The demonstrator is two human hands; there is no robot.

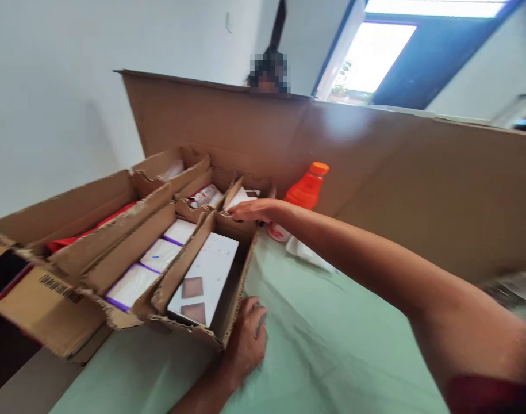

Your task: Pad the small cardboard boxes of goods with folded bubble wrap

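My right hand (254,210) reaches over the back right compartment of a divided cardboard box (179,198). Its fingers are pressed together and bent downward, with the tips hidden; what they hold, if anything, I cannot make out. Just behind them lies a white printed carton (242,196). My left hand (249,336) rests on the green tabletop with curled fingers, close against the box's front right side, nothing seen in it. In the front right compartment is a white box with brown squares (206,276). White packs with purple edges (159,256) fill the compartment beside it.
A bottle of orange colour (306,187) stands behind my right forearm, near a white packet (308,253) on the green tabletop (323,339). A tall cardboard panel (375,149) borders the back. Red material (85,230) lies in the left compartment. Another person's head shows beyond the panel.
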